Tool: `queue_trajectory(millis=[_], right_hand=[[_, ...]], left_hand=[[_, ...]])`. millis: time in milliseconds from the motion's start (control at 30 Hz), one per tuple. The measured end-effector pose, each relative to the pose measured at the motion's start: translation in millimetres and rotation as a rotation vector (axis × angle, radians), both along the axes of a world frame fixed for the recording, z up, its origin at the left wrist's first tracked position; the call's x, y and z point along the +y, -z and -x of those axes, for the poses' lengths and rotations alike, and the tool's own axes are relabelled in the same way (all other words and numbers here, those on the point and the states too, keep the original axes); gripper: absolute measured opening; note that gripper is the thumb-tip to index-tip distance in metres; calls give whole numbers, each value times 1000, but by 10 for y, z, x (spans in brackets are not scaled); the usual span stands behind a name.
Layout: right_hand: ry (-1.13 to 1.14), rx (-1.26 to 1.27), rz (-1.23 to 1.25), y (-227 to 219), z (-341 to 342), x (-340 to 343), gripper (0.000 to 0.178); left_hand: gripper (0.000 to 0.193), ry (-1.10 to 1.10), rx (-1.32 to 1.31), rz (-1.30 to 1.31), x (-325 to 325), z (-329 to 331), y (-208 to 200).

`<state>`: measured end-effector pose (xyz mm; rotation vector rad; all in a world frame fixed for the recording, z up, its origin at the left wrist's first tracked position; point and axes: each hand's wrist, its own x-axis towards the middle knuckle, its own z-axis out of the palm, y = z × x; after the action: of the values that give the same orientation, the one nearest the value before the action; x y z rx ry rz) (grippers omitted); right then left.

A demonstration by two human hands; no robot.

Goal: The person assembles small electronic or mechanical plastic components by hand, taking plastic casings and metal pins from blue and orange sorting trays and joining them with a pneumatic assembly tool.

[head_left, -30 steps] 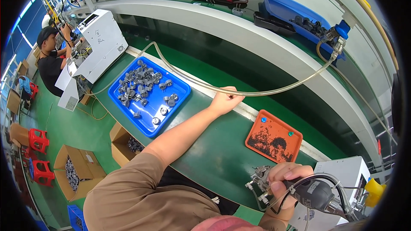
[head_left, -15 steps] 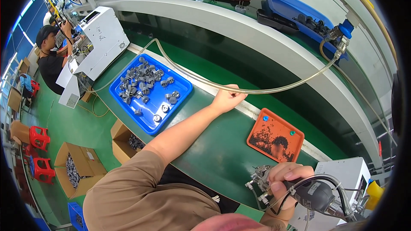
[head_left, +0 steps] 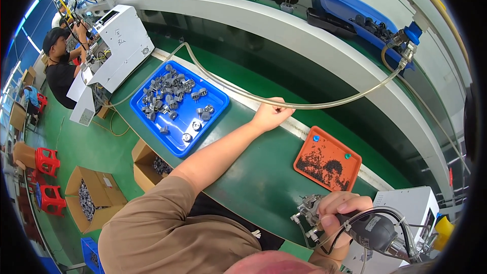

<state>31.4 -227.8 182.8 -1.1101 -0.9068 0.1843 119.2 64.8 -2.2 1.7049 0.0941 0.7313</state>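
Observation:
My left hand [head_left: 272, 116] is closed in a fist at the bench's white far edge, beside a clear hose [head_left: 314, 106]. Whatever it may hold is hidden. At the lower right, the curled fingers of my right hand [head_left: 341, 210] grip a grey cylindrical tool [head_left: 373, 231] with a metal head [head_left: 310, 210] and thin tubes. Between the hands lies an orange tray [head_left: 304, 168] of tiny black pieces, with one blue and one green small piece. To the left, a blue tray [head_left: 177, 148] carries several grey round parts [head_left: 170, 89].
A white machine [head_left: 119, 45] stands at the bench's left end, near a person in black [head_left: 60, 78]. Another white machine box [head_left: 406, 200] is at right. Cardboard boxes [head_left: 109, 193] of parts and red stools [head_left: 50, 200] stand on the floor. A raised shelf runs behind.
The view has shifted very slightly. A blurred reddish patch among the black pieces in the orange tray is gone. Both hands keep their places.

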Motion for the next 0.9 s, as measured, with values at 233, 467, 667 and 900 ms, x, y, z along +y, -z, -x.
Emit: queue_trajectory(millis=[233, 467, 667, 900], right_hand=[[-40, -66, -15, 32, -78, -24, 43], [-43, -56, -19, 48, -83, -26, 44], [-52, -77, -22, 49, -83, -23, 45], [-72, -61, -25, 59, -81, -44, 45]], left_hand=[[38, -1, 24, -2, -5, 12, -10], [39, 1, 34, -3, 23, -1, 17], [38, 17, 66, 16, 6, 4, -1], [39, 9, 65, 3, -15, 11, 11]])
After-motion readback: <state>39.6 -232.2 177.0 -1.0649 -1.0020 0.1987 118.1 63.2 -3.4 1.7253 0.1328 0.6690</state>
